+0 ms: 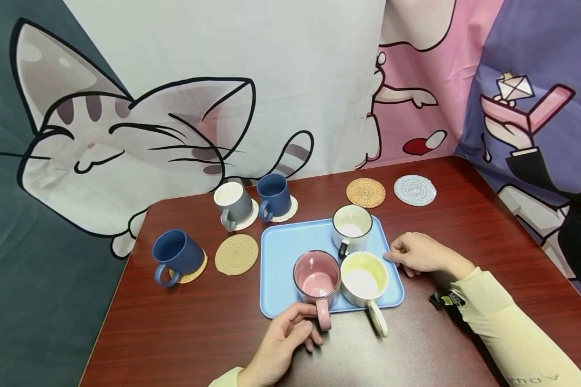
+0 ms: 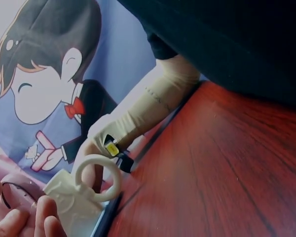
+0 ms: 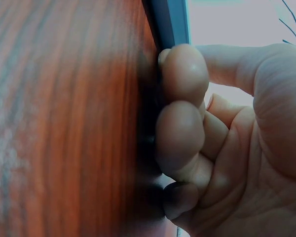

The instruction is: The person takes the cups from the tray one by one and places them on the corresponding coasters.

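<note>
Blue tray (image 1: 285, 258) lies just left of the right hand (image 1: 423, 253), whose curled fingers pinch its edge. The pink mug (image 1: 314, 277) stands just beyond the left hand (image 1: 282, 344); whether those fingers pinch the mug's handle (image 1: 323, 316) or the tray, I cannot tell.

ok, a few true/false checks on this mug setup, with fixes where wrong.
The right hand touches the right edge of the blue tray. True.
The blue tray holds only the pink mug. False: the black-rimmed white mug and cream mug stand there too.
The gray mug stands on a white coaster. True.
The light-blue coaster has a mug on it. False: it is bare.
The left hand is nearest the cream mug. False: nearest the pink mug.
</note>
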A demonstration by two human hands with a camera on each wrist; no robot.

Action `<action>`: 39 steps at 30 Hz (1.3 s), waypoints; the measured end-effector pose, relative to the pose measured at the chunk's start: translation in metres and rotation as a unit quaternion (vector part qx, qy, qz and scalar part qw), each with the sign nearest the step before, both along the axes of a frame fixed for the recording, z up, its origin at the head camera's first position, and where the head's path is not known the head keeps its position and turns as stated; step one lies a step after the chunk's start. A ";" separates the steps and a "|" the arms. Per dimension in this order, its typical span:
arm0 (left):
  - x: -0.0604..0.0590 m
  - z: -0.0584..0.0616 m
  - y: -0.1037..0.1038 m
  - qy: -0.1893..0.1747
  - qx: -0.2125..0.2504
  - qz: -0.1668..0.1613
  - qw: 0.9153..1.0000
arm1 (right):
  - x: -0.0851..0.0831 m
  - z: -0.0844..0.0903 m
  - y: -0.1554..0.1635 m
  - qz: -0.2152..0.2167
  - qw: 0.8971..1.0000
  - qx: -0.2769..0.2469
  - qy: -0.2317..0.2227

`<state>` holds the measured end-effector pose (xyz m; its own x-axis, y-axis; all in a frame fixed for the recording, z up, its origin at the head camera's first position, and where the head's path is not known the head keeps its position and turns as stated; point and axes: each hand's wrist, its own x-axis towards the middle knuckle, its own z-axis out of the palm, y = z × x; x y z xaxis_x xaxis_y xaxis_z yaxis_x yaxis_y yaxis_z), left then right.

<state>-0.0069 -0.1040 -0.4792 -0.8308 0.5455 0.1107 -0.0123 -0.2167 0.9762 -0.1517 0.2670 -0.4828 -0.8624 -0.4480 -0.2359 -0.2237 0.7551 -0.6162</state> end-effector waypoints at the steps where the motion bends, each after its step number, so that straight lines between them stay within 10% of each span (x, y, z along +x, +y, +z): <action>1: 0.000 0.000 0.001 0.007 0.009 -0.006 1.000 | 0.000 0.000 0.000 0.000 1.000 -0.001 0.000; 20: 0.003 0.006 0.007 0.013 0.091 -0.091 0.992 | 0.000 0.000 0.000 0.000 1.000 -0.004 0.002; 30: 0.002 0.008 0.000 0.036 0.067 -0.069 0.995 | 0.000 0.001 0.000 -0.001 1.000 -0.006 -0.002; 39: -0.002 0.019 -0.014 -0.005 -0.054 0.023 0.998 | 0.000 0.001 0.000 0.001 1.000 -0.006 -0.006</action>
